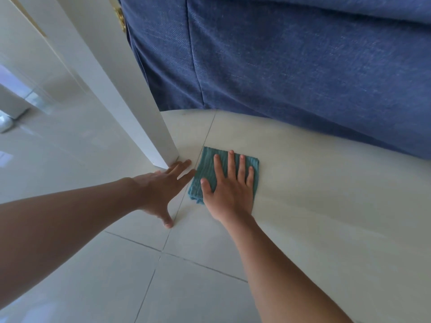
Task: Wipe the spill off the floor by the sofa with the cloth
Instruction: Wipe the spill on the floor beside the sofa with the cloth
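So the cloth [224,173] is a teal ribbed one, folded up into a thick little rectangle, lying flat on the pale tile floor [314,217] not far out from the base of the sofa [291,66], with a bare strip of tile between them. The right hand [229,185] is planted on top of it, palm down, fingers spread and lying flat, pointing toward the sofa. It's not pinching or gripping anything, just an open hand pressing on the fabric, and the folded edges stick out on the left side by the thumb. The left hand [163,187] is right beside it on the bare tile, also open and flat, fingers stretched out so the tips come just up to the cloth's left edge; can't tell if they actually touch it. Its thumb is splayed back toward the camera, sitting near a grout line. Just past those fingertips is the bottom corner of a white door [130,108], which runs up and away to the left, with a bit of brass hardware [120,18] showing near the top edge of the view. The sofa is dark blue, denim-looking fabric with a seam running down it, and it fills the upper right. I honestly can't make out any wet patch on the tiles, they're glossy everywhere. Both forearms are bare.
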`<action>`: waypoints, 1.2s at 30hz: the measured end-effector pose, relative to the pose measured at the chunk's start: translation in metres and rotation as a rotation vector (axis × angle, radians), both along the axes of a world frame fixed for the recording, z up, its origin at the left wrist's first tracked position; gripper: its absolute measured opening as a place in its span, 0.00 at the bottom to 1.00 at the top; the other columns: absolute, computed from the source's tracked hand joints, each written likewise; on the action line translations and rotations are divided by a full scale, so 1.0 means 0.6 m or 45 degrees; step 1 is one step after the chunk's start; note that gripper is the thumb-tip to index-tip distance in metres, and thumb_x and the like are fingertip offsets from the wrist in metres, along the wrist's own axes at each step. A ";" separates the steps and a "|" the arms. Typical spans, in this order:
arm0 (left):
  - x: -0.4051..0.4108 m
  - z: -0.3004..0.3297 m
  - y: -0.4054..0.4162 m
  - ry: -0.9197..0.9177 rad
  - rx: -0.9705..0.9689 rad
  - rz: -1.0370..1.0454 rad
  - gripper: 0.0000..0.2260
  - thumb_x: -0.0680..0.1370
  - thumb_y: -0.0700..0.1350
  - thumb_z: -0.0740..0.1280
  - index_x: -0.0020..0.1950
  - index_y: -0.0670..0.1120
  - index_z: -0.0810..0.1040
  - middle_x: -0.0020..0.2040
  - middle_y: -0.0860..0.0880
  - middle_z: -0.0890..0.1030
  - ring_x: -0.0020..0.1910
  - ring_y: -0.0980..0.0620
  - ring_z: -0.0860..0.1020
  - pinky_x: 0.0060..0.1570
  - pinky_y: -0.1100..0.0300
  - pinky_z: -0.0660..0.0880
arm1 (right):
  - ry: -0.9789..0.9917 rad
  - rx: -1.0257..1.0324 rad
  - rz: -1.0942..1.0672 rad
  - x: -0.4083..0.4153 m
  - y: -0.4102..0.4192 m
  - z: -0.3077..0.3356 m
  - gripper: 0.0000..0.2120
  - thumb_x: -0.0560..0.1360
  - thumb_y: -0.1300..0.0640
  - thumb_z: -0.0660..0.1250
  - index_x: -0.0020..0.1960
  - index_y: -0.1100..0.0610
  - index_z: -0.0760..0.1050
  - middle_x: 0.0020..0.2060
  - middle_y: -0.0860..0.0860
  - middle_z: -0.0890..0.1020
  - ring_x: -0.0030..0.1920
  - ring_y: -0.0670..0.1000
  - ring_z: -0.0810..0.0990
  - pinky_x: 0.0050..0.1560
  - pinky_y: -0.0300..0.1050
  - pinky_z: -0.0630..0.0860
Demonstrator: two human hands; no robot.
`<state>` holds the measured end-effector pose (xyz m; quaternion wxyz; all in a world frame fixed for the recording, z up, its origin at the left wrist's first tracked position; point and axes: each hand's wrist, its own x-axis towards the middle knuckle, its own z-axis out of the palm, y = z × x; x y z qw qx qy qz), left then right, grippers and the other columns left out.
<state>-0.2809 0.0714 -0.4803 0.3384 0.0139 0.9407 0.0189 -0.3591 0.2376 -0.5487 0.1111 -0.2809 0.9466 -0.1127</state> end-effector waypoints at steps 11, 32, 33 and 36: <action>-0.014 0.013 0.025 -0.095 -0.143 -0.051 0.66 0.63 0.65 0.78 0.79 0.40 0.33 0.79 0.40 0.32 0.80 0.40 0.43 0.72 0.50 0.63 | -0.014 -0.002 0.032 -0.088 0.014 -0.004 0.34 0.79 0.33 0.46 0.82 0.43 0.46 0.82 0.47 0.43 0.81 0.53 0.39 0.79 0.56 0.37; -0.173 -0.002 0.208 0.071 -0.098 -0.451 0.43 0.77 0.53 0.66 0.81 0.45 0.41 0.80 0.44 0.39 0.80 0.43 0.47 0.68 0.50 0.70 | 0.001 0.050 -0.802 0.078 0.309 0.004 0.36 0.79 0.36 0.44 0.82 0.51 0.49 0.82 0.55 0.49 0.81 0.60 0.45 0.79 0.61 0.42; -0.174 0.004 0.206 0.073 -0.078 -0.449 0.42 0.77 0.53 0.66 0.81 0.46 0.42 0.80 0.45 0.40 0.79 0.45 0.51 0.65 0.53 0.72 | -0.003 0.035 -0.723 0.086 0.288 0.002 0.35 0.79 0.36 0.45 0.82 0.51 0.50 0.82 0.55 0.49 0.81 0.59 0.44 0.79 0.61 0.42; -0.181 0.019 0.188 0.056 -0.045 -0.432 0.39 0.79 0.52 0.65 0.81 0.48 0.43 0.80 0.50 0.41 0.73 0.49 0.65 0.61 0.56 0.73 | 0.010 -0.006 -0.509 0.052 0.266 0.003 0.35 0.79 0.35 0.47 0.82 0.48 0.50 0.82 0.52 0.47 0.81 0.58 0.42 0.79 0.59 0.39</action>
